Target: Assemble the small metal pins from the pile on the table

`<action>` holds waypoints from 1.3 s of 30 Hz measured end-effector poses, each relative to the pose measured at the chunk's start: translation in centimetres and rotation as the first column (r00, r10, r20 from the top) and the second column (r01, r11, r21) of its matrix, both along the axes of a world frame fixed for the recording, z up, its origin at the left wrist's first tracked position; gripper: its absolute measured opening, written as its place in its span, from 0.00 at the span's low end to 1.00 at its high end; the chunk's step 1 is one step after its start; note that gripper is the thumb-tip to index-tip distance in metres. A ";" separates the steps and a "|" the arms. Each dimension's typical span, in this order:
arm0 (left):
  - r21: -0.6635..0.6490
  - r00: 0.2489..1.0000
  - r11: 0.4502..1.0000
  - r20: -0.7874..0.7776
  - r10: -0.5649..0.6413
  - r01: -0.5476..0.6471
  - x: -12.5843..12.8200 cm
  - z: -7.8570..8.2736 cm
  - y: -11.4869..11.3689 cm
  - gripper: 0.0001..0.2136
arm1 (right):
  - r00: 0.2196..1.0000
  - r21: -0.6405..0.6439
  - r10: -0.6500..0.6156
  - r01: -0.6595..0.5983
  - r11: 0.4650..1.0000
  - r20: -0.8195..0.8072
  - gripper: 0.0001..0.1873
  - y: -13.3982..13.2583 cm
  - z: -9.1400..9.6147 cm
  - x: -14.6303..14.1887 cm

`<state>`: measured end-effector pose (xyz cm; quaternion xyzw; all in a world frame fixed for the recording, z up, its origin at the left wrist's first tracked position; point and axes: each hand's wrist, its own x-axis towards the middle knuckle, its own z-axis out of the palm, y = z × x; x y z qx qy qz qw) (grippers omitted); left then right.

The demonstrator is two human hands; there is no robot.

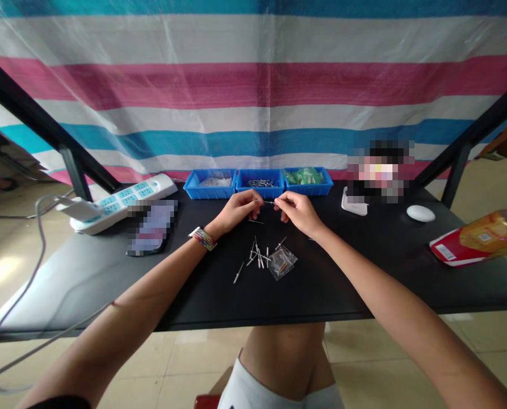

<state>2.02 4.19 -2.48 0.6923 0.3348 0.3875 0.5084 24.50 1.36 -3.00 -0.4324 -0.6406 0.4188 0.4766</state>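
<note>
My left hand (pixel 238 211) and my right hand (pixel 298 211) meet over the black table (pixel 364 278), both pinched on one thin metal pin (pixel 269 202) held level between their fingertips. A woven band sits on my left wrist. Just nearer to me lies a loose heap of similar metal pins (pixel 257 255), with one more pin (pixel 238 273) off to its left. A small clear plastic bag (pixel 282 262) with a few parts in it rests beside the heap.
Three blue trays (pixel 258 183) line the table's back edge, before a striped tarp. A white power strip (pixel 123 200) and cable lie at the left, a dark pouch (pixel 151 227) beside it. A white mouse (pixel 420 213) and a yellow-red packet (pixel 478 237) are at the right.
</note>
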 end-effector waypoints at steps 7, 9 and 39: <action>0.032 0.997 0.999 -0.062 0.038 -0.036 0.1 -0.2 0.1 0.25 | 0.990 -0.046 0.012 -0.019 0.999 -0.139 0.16 -0.1 0.4 -0.2; 0.035 0.997 0.999 -0.069 0.036 -0.033 0.1 -0.2 0.1 0.26 | 0.989 -0.037 -0.002 -0.003 0.999 -0.148 0.15 -0.2 0.4 -0.3; -0.141 0.995 0.987 0.060 0.084 -0.075 0.1 -0.1 0.1 0.20 | 0.575 0.366 0.169 -0.693 0.621 0.800 0.06 -9.1 3.4 -6.9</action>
